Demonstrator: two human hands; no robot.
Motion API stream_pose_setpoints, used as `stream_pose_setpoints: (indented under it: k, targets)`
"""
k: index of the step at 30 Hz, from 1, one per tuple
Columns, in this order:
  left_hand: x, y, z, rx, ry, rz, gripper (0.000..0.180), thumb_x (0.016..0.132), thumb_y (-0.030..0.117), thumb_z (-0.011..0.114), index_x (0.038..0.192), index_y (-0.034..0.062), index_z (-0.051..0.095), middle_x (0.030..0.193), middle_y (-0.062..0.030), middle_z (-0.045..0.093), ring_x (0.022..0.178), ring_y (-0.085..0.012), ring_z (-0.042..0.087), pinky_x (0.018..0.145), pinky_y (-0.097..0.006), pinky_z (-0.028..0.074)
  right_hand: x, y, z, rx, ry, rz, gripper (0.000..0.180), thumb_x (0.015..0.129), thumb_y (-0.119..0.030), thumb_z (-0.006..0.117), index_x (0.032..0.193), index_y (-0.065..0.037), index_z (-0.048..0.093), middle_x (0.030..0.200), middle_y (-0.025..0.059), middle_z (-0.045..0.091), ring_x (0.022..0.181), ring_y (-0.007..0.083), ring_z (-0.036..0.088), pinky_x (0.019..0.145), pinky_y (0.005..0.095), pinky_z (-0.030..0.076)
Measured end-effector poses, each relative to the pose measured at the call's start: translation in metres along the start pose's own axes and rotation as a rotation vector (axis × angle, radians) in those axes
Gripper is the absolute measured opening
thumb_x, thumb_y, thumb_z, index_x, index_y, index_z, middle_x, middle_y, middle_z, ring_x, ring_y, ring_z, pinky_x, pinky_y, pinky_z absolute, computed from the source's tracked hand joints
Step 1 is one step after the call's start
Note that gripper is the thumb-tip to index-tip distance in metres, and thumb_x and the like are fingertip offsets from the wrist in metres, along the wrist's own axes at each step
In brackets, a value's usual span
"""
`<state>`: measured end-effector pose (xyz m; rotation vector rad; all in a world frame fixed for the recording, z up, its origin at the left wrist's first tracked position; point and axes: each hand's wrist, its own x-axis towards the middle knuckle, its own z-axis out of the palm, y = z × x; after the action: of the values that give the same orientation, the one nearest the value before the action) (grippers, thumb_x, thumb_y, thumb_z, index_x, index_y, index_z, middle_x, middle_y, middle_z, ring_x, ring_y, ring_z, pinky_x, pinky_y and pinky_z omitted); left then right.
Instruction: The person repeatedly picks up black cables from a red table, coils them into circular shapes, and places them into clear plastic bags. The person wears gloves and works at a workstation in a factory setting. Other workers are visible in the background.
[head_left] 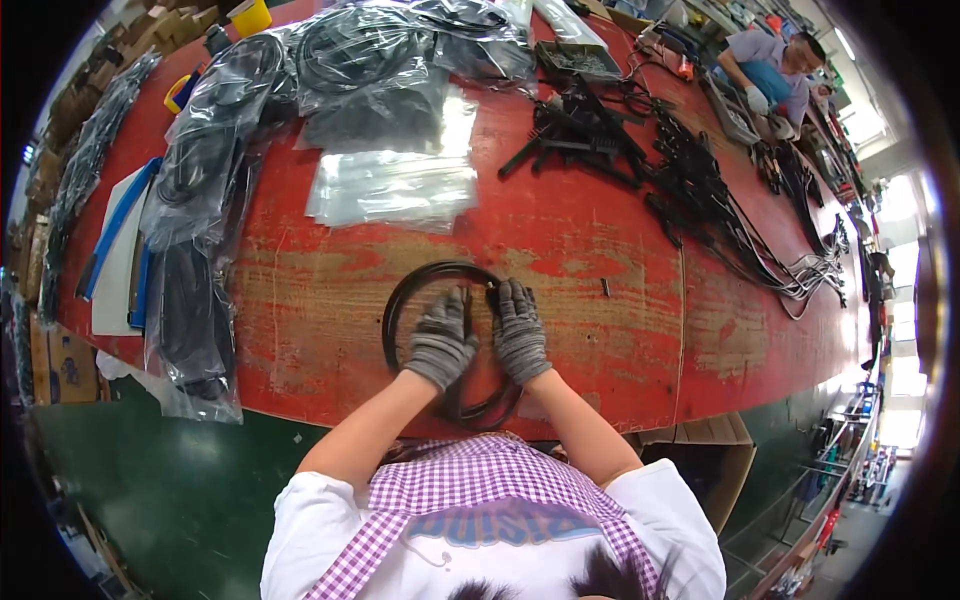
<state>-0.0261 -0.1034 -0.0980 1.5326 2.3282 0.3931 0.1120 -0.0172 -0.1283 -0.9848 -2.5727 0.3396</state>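
Observation:
A black cable [391, 318] lies in a large loose coil on the worn table before me, its near end reaching the front edge. My left hand [443, 338], in a grey knit glove, is inside the loop with its fingers closed on a black strand; the fingertips are slightly blurred. Just right of it, my right hand [519, 332], gloved alike, grips the coil's right side. A small shiny end shows beside its index finger. The right palm and thumb are mostly hidden.
Clear bags of coiled cables [360, 50] line the back and left. Flat plastic bags [395, 185] lie ahead. A blue-edged white tray [118, 260] sits left. Black brackets [580, 130] and bundled cables [700, 190] lie right; a co-worker [770, 65] sits beyond. A cardboard box [735, 455] stands below the edge.

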Motion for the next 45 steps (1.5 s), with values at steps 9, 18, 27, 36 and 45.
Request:
stream_pose_setpoints:
  k: [9,18,27,36,45]
  targets:
    - [-0.032,-0.049,-0.015,0.021,0.236,0.026,0.069,0.064,0.046,0.066,0.122,0.0141,0.046,0.124,-0.0210,0.040,0.114,-0.0366,0.038,0.094,-0.049,0.030,0.002,-0.003,-0.050,0.145,-0.168,-0.038,0.051,0.076,-0.020,0.059,0.122,-0.004,0.043,0.106,0.0176,0.053,0.097,0.0345,0.050,0.085,0.0433,0.041]
    - [-0.034,-0.049,-0.015,-0.061,0.286,0.096,0.070,0.062,0.040,0.070,0.120,0.0087,0.047,0.121,-0.0214,0.043,0.111,-0.0383,0.039,0.094,-0.048,0.032,0.250,0.149,-0.037,0.109,0.026,0.675,0.050,0.084,-0.037,0.049,0.126,-0.011,0.041,0.097,0.0200,0.060,0.087,0.0356,0.058,0.074,0.0459,0.044]
    - [-0.033,-0.053,-0.017,-0.020,0.283,0.089,0.070,0.060,0.039,0.071,0.119,0.0085,0.047,0.120,-0.0201,0.044,0.110,-0.0375,0.040,0.095,-0.047,0.032,0.195,0.118,-0.033,0.711,0.518,0.470,0.019,0.083,-0.014,0.054,0.099,-0.006,0.050,0.076,0.0097,0.057,0.067,0.0184,0.055,0.063,0.0298,0.045]
    - [-0.034,-0.062,-0.014,-0.085,0.248,0.110,0.074,0.063,0.043,0.068,0.124,0.0097,0.042,0.123,-0.0209,0.042,0.113,-0.0385,0.038,0.096,-0.049,0.029,-0.038,-0.057,-0.068,0.425,-0.445,0.031,0.035,0.075,-0.028,0.056,0.107,-0.013,0.054,0.084,0.0143,0.062,0.076,0.0312,0.062,0.063,0.0413,0.049]
    - [-0.038,-0.065,-0.021,-0.078,0.186,0.110,0.067,0.064,0.037,0.069,0.120,0.0077,0.048,0.124,-0.0196,0.042,0.113,-0.0362,0.039,0.097,-0.044,0.031,-0.038,-0.092,-0.055,0.171,-0.761,0.134,0.049,0.082,-0.037,0.048,0.124,-0.013,0.042,0.085,0.0137,0.064,0.073,0.0299,0.063,0.060,0.0426,0.048]
